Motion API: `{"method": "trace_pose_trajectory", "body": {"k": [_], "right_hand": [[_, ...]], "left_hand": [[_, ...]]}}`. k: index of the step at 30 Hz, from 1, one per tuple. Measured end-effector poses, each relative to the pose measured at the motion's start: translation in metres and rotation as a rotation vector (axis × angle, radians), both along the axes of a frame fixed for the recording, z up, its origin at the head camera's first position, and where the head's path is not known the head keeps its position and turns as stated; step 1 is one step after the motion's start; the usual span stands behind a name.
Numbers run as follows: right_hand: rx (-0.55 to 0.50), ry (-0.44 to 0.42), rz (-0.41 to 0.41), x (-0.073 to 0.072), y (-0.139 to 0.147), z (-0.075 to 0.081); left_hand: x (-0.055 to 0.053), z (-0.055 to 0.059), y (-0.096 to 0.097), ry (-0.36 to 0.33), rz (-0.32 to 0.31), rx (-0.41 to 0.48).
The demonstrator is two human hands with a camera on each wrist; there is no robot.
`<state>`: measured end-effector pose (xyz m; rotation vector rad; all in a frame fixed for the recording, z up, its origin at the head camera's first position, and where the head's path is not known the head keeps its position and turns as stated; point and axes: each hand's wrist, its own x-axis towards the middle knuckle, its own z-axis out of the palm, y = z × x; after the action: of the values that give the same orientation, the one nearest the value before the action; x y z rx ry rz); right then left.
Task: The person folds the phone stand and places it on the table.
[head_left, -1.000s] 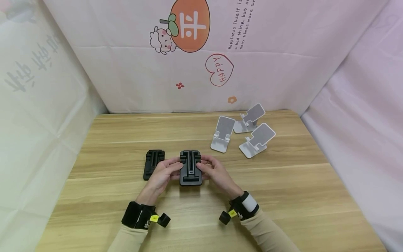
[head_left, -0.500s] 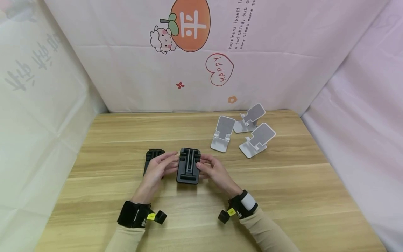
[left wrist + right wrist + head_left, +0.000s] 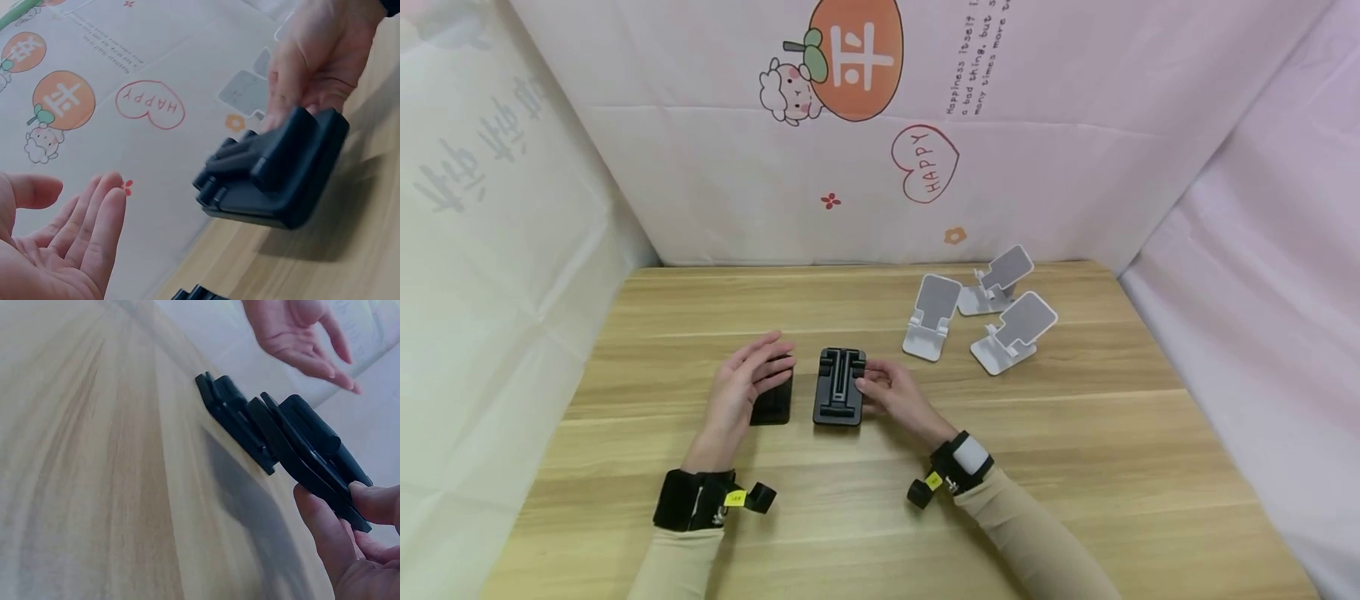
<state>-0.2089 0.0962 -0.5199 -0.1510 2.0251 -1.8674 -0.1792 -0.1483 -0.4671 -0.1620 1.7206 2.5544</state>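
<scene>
A folded black phone stand (image 3: 839,388) is pinched along its right edge by my right hand (image 3: 898,398). In the right wrist view the thumb lies on top of this stand (image 3: 322,447) and the fingers go beneath, with its shadow on the wood below. My left hand (image 3: 733,392) holds nothing; its fingers reach forward over a second folded black phone stand (image 3: 772,407), partly covering it in the head view. The left wrist view shows the left palm (image 3: 62,250) with fingers extended, apart from the held stand.
Three white phone stands with grey pads stand unfolded at the back right: one on the left (image 3: 932,317), one behind (image 3: 1000,282), one in front (image 3: 1015,332). A printed cloth (image 3: 737,192) hangs behind the wooden table (image 3: 1037,467).
My left hand has let go of the black phone stand and moved left over the second one. My right hand has carried the held stand slightly left and away from me.
</scene>
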Motion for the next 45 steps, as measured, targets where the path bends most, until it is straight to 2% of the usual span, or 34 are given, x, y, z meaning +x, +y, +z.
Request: {"method": "trace_pose_trajectory", "body": {"k": [4,12,17,22,29,33,45], "right_hand": [[0.023,0.002,-0.003,-0.006,-0.007,-0.003],[0.052,0.014,0.028,-0.010,-0.023,0.008],[0.087,0.029,0.003,-0.017,-0.032,-0.005],[0.191,0.077,-0.031,-0.021,-0.037,-0.015],[0.414,0.234,-0.020,-0.020,-0.039,-0.012],[0.503,0.261,-0.018,-0.019,-0.039,-0.009],[0.510,0.277,-0.005,-0.017,-0.037,-0.008]], "left_hand": [[0.000,0.003,-0.005,0.011,0.013,0.006],[0.002,0.005,-0.012,0.001,0.045,0.070],[0.003,0.005,-0.013,0.013,0.059,0.074],[0.004,0.005,-0.012,0.028,0.053,0.083],[0.005,0.002,-0.012,0.033,0.033,0.082],[0.005,0.001,-0.010,0.017,0.045,0.059],[0.003,-0.002,-0.006,0.038,0.001,0.077]]}}
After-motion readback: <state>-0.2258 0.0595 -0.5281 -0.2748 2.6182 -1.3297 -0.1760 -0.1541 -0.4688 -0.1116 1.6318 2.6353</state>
